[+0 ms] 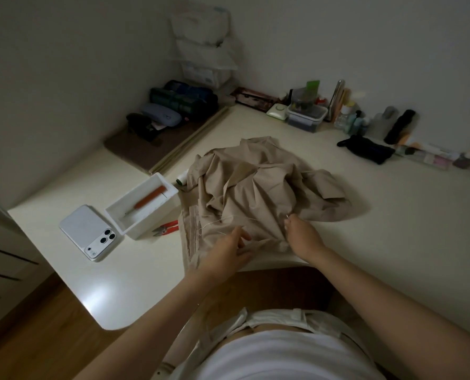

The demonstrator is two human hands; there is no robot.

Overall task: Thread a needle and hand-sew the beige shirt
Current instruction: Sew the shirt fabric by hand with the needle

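Note:
The beige shirt [258, 185] lies crumpled in the middle of the cream table [135, 270]. My left hand [228, 252] rests on the shirt's near edge, its fingers pinching the cloth. My right hand [301, 233] is just to the right of it, fingertips pinched on what looks like a needle [286, 216] at the fabric. A thin pale thread [222, 221] runs across the cloth between the two hands. A white thread spool [181, 179] peeks out at the shirt's left edge.
A white open box [143, 205] holding an orange-handled tool stands left of the shirt, with red snips [166, 228] beside it and a white phone [91, 233] further left. Bottles, containers and a black pouch [365, 149] line the far wall.

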